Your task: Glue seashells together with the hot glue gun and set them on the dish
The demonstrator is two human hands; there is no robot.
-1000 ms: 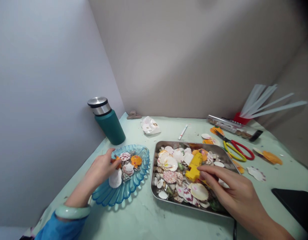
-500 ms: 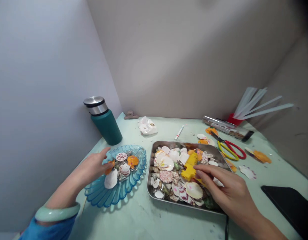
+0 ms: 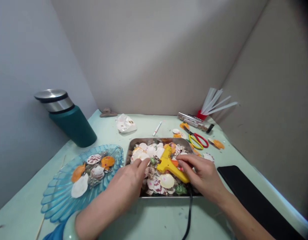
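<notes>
My left hand is over the left edge of a metal tray heaped with seashells. Its fingers reach forward, apart from each other, and nothing shows in them. My right hand hovers at the tray's right side, thumb and fingertips drawn together; whatever they pinch is too small to make out. Between the hands a yellow glue gun lies on the shells, its orange trigger beside my right fingertips. To the left, a blue scalloped dish holds a white shell, an orange shell and several others.
A green bottle stands behind the dish. Scissors, loose shells, a clear tube and a red cup of glue sticks are at back right. A black slab lies right; a cord runs toward me.
My left hand has left the orange shell in the dish and moved right to the tray. My right hand stays near the glue gun. The view has turned right.
</notes>
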